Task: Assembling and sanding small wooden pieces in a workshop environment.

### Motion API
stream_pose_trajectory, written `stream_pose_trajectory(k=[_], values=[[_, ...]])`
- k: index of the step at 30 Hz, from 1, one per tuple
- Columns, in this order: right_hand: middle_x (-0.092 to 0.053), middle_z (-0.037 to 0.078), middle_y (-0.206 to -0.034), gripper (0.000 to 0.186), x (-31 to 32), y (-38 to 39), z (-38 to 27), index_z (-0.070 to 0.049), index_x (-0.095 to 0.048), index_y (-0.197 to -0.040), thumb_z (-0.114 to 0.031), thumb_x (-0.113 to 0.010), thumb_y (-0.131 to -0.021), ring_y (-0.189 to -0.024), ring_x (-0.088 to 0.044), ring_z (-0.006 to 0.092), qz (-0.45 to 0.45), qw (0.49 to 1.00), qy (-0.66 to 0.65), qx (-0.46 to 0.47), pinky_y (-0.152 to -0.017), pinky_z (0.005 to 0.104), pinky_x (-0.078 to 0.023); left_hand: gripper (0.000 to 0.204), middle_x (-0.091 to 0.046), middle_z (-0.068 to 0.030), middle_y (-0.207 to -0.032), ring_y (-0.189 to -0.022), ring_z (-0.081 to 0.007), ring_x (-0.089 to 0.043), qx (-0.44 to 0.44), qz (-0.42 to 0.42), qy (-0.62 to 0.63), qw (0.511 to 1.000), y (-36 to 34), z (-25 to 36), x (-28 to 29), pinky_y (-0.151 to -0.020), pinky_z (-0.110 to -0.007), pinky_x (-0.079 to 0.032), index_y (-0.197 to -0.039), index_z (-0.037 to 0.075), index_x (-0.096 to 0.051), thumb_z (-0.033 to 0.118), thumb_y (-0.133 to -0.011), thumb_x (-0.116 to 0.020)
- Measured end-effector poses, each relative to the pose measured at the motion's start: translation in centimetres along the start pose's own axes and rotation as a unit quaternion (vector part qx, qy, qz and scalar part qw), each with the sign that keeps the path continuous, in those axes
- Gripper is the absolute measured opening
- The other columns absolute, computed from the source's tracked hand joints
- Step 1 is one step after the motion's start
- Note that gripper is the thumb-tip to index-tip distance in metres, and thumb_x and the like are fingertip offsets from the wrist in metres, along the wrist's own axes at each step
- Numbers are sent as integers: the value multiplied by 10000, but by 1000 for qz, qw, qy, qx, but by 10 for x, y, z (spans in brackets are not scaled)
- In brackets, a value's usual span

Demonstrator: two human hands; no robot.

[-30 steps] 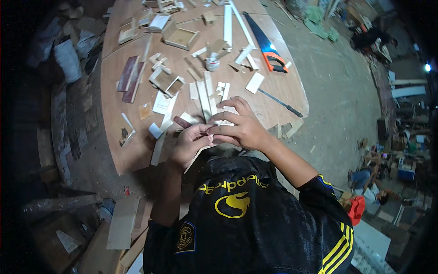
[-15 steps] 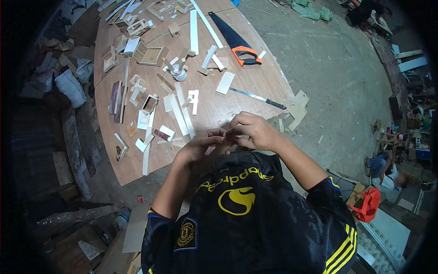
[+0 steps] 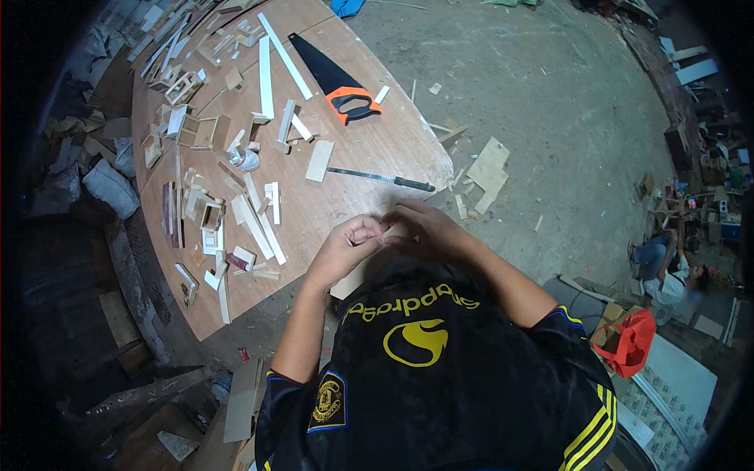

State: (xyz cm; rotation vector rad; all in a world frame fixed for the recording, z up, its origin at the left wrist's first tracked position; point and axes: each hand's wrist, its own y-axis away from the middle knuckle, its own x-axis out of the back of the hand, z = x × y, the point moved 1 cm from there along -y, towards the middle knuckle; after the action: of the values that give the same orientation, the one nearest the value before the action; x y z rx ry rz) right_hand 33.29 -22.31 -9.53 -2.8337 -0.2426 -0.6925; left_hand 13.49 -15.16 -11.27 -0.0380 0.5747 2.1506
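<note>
Both my hands are brought together in front of my chest, just off the table's near edge. My left hand [image 3: 351, 250] is closed, its thumb and fingertips pinched on a pale piece of wood [image 3: 351, 282]. That piece shows below the fingers, partly covered by the hand and my shirt. My right hand [image 3: 424, 228] is curled over the same spot, its fingertips meeting the left ones; its underside is in shadow. Nearest on the table lie a thin saw blade with a black handle [image 3: 414, 184] and a pale wooden rectangle [image 3: 319, 161].
A handsaw [image 3: 353, 104] with an orange handle lies on the wooden table [image 3: 377, 149]. Wood strips [image 3: 250, 228], small boxes [image 3: 210, 133] and a plastic cup [image 3: 247, 161] crowd its left side. Offcuts [image 3: 488, 174] litter the floor; a red bag [image 3: 632, 343] and another person [image 3: 667, 275] are at right.
The view has swung, shifting the table leftward. My hands stay together; the left has turned, its pinching fingers now showing more plainly, and the pale wood shows below them.
</note>
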Motion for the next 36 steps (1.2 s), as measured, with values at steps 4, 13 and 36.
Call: stream_pose_trajectory(k=[4, 13, 36], values=[[-623, 95, -991, 280, 18, 6, 11, -65, -594, -1021, -91, -747, -787, -918, -630, 273, 23, 997, -20, -66, -742, 340, -523, 82, -655, -24, -965, -920, -76, -611, -13, 17, -76, 997, -20, 18, -22, -811, -206, -462, -997, 21, -570, 8, -916, -577], [-659, 127, -943, 215, 36, -6, 42, -62, -577, -988, -96, -718, -828, -846, -664, 241, 80, 978, -123, -147, -716, 337, -516, 117, -693, -78, -840, -743, -93, -632, -39, 53, -266, 962, -65, 49, -22, -689, -236, -496, -955, -10, -650, 73, -874, -665], [-624, -25, -857, 201, 20, -79, 223, -82, -650, -993, -249, -540, -980, -719, -536, 57, 201, 785, -314, -494, -610, 229, -453, 487, -580, -121, -1138, -1046, -345, -597, -34, 181, -404, 896, -89, 2, 106, -825, -428, -506, -1179, 77, -499, 237, -786, -740]])
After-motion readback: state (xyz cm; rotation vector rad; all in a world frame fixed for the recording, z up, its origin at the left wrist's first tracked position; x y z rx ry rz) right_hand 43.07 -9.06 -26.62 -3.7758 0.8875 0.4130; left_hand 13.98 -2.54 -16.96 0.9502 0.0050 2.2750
